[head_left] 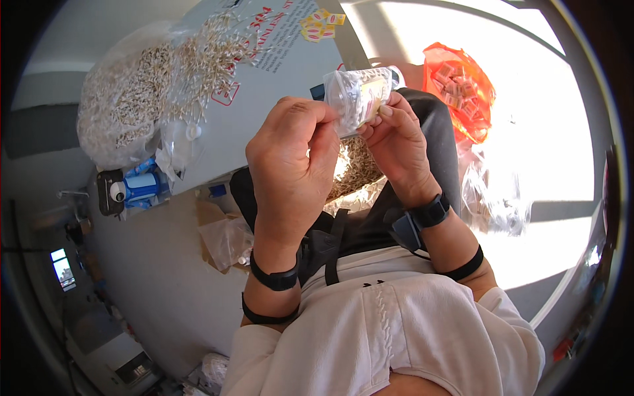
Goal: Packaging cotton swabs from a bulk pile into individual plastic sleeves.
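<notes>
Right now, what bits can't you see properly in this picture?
All in the head view:
Some curled fingers of the left hand: hidden behind the hand itself.
Part of the pile of thin sticks: covered by the left hand and the right hand.
Small print on the clear packet: too small and blurred.
What's outside the bright window: too small.
</notes>
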Available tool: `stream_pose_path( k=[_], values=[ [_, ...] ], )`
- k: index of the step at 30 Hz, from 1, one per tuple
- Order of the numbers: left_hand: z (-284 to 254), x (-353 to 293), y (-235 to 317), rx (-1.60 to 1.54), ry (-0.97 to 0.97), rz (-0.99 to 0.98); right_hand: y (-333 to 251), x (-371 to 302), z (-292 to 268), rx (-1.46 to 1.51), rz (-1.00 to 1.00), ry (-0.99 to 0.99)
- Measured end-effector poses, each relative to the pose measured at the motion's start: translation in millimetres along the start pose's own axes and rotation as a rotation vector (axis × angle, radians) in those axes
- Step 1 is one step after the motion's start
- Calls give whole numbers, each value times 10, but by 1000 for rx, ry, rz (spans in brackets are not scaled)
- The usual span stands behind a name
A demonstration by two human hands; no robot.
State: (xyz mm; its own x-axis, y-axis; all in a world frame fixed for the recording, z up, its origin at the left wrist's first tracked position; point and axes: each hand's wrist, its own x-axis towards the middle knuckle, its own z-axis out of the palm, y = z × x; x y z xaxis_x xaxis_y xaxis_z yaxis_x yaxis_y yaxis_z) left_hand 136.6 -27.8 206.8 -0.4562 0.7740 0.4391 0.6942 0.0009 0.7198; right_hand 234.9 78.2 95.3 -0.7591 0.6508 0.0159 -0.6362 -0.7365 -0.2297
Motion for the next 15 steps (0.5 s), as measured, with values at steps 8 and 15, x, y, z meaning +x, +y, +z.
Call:
stream_pose_path(
  k=[8,15],
  values=[
    [-92,35,-172,0,-30,71,-139,-23,235,-255,-138,55],
    [-171,-67,-485,-454,-61,-108,-94,-140,523,-568,-300,115]
  ],
)
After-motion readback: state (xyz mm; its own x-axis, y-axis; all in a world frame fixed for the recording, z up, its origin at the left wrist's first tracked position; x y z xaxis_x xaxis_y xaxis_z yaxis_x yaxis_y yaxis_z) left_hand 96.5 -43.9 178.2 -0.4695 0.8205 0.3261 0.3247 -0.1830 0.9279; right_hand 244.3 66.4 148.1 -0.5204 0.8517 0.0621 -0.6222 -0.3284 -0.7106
